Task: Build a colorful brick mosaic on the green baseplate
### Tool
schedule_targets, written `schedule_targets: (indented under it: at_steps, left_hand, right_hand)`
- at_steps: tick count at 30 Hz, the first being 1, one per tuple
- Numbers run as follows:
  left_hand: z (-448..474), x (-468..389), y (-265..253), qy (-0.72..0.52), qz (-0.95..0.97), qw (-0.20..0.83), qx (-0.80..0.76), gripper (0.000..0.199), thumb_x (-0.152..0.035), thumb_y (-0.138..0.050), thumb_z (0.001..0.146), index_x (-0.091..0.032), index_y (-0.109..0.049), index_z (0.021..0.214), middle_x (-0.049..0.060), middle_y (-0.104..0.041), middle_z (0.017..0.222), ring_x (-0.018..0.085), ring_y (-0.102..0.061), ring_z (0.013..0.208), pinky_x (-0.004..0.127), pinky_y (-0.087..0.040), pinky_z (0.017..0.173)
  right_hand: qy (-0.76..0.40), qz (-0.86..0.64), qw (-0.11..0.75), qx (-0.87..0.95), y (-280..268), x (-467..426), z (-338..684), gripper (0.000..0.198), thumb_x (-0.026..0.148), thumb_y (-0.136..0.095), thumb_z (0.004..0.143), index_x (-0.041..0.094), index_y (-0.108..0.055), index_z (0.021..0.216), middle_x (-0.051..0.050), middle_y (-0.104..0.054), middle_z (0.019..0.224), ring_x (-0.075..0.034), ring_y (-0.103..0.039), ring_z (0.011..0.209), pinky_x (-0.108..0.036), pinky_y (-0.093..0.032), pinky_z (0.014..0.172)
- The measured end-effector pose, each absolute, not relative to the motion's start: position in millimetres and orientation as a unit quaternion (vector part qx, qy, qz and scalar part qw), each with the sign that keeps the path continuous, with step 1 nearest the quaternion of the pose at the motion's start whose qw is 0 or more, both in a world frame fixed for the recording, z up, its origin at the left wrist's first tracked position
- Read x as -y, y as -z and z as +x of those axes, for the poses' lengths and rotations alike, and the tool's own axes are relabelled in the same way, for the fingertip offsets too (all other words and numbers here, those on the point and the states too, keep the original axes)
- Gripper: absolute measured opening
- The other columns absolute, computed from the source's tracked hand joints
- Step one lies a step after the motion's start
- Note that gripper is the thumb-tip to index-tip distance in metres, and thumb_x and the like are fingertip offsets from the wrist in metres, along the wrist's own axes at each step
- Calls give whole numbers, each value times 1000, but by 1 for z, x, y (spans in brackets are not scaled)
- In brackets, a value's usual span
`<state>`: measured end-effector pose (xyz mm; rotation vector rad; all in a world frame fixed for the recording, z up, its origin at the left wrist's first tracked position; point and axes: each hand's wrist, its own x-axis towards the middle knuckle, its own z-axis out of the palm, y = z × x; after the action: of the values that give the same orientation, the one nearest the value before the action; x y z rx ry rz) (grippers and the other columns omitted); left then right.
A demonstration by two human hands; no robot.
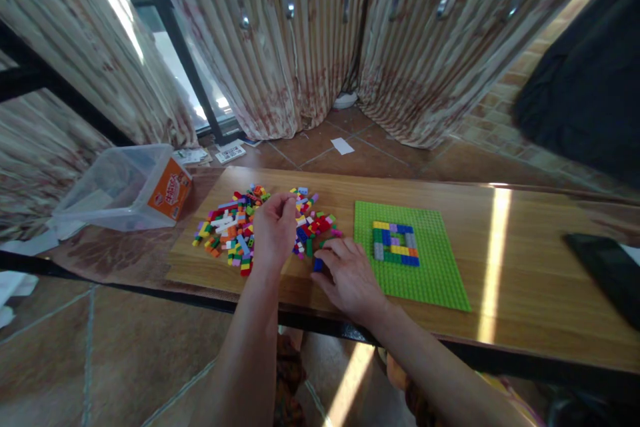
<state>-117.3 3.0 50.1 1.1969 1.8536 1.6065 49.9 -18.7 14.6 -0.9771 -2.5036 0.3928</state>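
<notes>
Evidently, your hands are apart: your right hand [347, 277] pinches a blue brick [318, 265] toward the near edge of the table [555, 260], and your left hand [275, 227] hovers with fingertips together over the loose bricks [240, 223]; I can't tell whether it grips one. To the right, a low brick build [395, 241] sits on the green baseplate [435, 283], seemingly well begun, with many bricks unplaced. Your left hand hides the pile's middle; the dark slab [603, 270] is cut off at right.
</notes>
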Motion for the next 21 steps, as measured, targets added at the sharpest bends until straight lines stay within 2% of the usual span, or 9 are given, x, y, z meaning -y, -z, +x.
schedule_targets:
  at_steps: [6,15,21]
  left_hand:
    - [-115,-4,-47,-563,446,196,-667,18,-26,-54,82,-17,-70,83,-2,-62,60,11,-55,54,20,-40,51]
    - [-109,-3,-52,-540,456,199,-679,19,-26,-54,81,-17,-70,86,0,-65,64,13,-59,57,21,-43,53]
    - [-107,-3,-52,-533,460,208,-679,19,-25,-54,81,-17,-70,86,-1,-66,63,13,-59,56,21,-43,53]
  right_hand:
    - [-162,-340,210,902,-13,21,50,24,27,-65,85,18,-66,107,-11,-66,101,-28,-55,98,-45,-45,86]
    - [-207,-356,328,850,-19,7,72,26,25,-58,89,21,-63,114,-9,-67,112,-24,-61,105,-40,-49,92]
    - [-196,-450,356,795,-32,-17,116,22,27,-58,89,21,-66,109,-9,-67,110,-23,-64,100,-40,-51,90]
